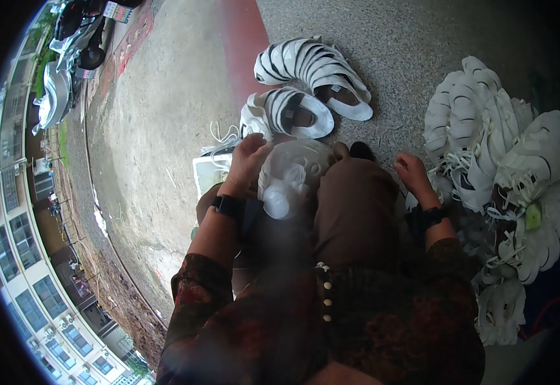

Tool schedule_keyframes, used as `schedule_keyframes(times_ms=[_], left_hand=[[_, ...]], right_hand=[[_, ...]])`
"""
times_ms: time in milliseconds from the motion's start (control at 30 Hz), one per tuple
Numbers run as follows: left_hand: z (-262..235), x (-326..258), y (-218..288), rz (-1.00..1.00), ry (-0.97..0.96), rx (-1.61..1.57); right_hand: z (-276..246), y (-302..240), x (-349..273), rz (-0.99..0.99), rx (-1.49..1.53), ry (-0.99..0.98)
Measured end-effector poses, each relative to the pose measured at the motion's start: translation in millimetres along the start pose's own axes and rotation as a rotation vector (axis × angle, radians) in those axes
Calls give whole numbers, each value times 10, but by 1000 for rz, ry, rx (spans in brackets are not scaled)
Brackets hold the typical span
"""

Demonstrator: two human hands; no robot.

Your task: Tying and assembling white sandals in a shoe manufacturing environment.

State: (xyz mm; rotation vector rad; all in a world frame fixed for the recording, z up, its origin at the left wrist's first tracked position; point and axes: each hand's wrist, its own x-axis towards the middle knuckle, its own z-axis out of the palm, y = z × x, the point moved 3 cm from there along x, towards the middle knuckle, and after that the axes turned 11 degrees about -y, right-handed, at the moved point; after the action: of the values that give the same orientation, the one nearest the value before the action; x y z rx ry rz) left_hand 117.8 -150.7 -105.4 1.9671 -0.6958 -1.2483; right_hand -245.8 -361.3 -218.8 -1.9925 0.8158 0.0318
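Dark flowered cloth shirt [382, 314] is closest, with about five round cream beads in a line. Two bent legs in brown trousers [357, 205] show past it. One cloudy, see-through plastic piece [296, 157] sits between the knees.

One left hand [249, 160] is half curled beside one short stack of white shoe tops [275, 104]; I cannot tell if it grips anything. One long, curved stack [299, 59] lies beyond. One right hand [413, 173] is loosely curled, its grip hidden, near one big white shoe heap [478, 128].
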Motion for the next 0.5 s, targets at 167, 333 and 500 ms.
schedule_keyframes(times_ms=[167,333,500], left_hand=[[-300,929,-357,-57,37,261],[20,1435,-448,204,148,671],[-2,1879,-574,-4,183,357]], right_hand=[[232,475,-473,233,-24,-176],[464,640,-1040,294,532,149],[663,1153,-1413,493,809,303]])
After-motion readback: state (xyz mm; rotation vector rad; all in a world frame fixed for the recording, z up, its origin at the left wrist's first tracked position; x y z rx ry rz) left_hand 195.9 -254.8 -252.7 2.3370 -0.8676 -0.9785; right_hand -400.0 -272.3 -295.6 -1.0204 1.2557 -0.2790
